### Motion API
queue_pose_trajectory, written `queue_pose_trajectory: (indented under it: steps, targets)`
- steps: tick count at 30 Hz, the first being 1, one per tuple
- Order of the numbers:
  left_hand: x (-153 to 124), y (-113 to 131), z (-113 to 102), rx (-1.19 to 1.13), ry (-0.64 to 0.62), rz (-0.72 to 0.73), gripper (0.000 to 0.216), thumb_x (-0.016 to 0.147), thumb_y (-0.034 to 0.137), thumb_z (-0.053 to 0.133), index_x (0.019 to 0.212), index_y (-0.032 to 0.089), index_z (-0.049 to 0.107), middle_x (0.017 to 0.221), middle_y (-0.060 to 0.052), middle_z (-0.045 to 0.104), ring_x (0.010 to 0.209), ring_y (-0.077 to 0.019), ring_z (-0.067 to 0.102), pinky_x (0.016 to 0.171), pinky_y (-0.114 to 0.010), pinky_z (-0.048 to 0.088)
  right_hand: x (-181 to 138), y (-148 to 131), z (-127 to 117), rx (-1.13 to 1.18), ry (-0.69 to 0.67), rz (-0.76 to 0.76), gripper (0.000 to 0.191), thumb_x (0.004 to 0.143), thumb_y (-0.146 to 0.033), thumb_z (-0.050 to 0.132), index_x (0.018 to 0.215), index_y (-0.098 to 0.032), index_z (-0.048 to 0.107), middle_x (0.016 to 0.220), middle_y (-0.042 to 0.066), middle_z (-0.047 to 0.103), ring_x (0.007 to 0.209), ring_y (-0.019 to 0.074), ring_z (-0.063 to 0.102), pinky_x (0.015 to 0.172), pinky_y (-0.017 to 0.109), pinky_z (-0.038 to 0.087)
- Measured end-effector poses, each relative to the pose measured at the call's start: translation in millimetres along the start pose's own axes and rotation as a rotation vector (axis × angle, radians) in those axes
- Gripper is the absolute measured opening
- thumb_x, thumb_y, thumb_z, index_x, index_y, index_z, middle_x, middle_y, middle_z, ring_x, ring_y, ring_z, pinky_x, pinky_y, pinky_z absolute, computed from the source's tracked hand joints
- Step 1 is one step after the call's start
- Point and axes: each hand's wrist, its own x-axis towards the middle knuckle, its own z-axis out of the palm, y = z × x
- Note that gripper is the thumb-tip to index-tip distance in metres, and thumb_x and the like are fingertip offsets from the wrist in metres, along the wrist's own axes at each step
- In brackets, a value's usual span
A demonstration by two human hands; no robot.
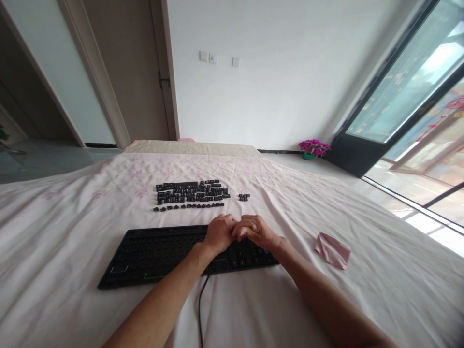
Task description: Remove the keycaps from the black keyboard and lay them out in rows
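Note:
A black keyboard (159,246) lies on the pale pink cloth, most of its left part stripped of keycaps; keys show at its right end. Over its right half, my left hand (219,235) is closed, fingers curled toward my right hand (256,230). The right hand's fingers are bent too, and the two hands touch. Whatever lies between or under the fingers is hidden. Beyond the keyboard, many loose black keycaps (192,191) lie in rows, with a small cluster of keycaps (243,197) to their right.
From the keyboard's near edge a black cable (200,309) runs toward me. A folded pink cloth (332,250) rests to the right on the flowered cover (275,203). Farther back are a wall, a door (126,67), a pot of magenta flowers (313,148) and a glass door (420,87).

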Motion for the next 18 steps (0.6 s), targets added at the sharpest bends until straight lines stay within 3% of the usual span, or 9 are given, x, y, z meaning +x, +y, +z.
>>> queue_pose_trajectory:
  steps: [9, 13, 18]
  targets:
    - [2.5, 0.9, -0.1, 0.026, -0.006, -0.046, 0.009, 0.076, 0.032, 0.067, 0.072, 0.024, 0.068, 0.080, 0.001, 0.063, 0.082, -0.0173, 0.055, 0.067, -0.025, 0.036, -6.2, 5.3, 6.9, 0.350, 0.164, 0.127, 0.053, 0.091, -0.057, 0.042, 0.076, -0.015, 0.071, 0.063, 0.004, 0.064, 0.062, 0.0158, 0.061, 0.068, 0.027, 0.048]
    - [2.7, 0.8, 0.9, 0.044, 0.005, -0.084, 0.013, 0.074, 0.036, 0.070, 0.075, 0.023, 0.068, 0.078, 0.000, 0.063, 0.081, -0.0181, 0.056, 0.066, -0.026, 0.035, -6.3, -11.7, 5.7, 0.251, 0.247, 0.257, 0.042, 0.091, -0.046, 0.047, 0.068, -0.016, 0.066, 0.068, 0.003, 0.065, 0.068, 0.0154, 0.060, 0.068, 0.025, 0.046]
    - [1.0, -0.1, 2.4, 0.046, 0.045, 0.002, 0.015, 0.081, 0.036, 0.063, 0.074, 0.023, 0.066, 0.079, 0.000, 0.063, 0.081, -0.0176, 0.056, 0.068, -0.026, 0.036, -9.2, -19.6, 17.8, 0.031, 0.367, 0.394, 0.037, 0.093, -0.034, 0.041, 0.067, -0.018, 0.061, 0.064, -0.001, 0.060, 0.061, 0.0120, 0.055, 0.062, 0.022, 0.041]
